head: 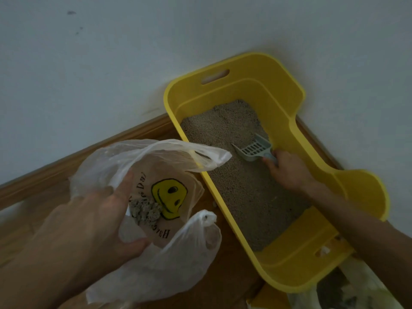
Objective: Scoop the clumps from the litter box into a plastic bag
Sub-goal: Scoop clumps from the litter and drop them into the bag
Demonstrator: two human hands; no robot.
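Note:
A yellow litter box (287,112) stands on the wooden floor against the wall, filled with grey-brown litter (243,181). My right hand (287,170) grips the handle of a pale grey slotted scoop (253,149), whose blade rests on the litter near the box's far right wall. To the left, a clear plastic bag (169,253) with a yellow smiley print lies open. My left hand (100,221) holds the bag's rim, fingers inside the mouth. A grey clump (146,210) lies in the bag.
A white wall (111,74) with a wooden skirting board (78,159) runs behind the box and bag. Crumpled plastic and a yellow piece (334,293) lie at the bottom right, by the box's near end. Wooden floor (225,275) shows between bag and box.

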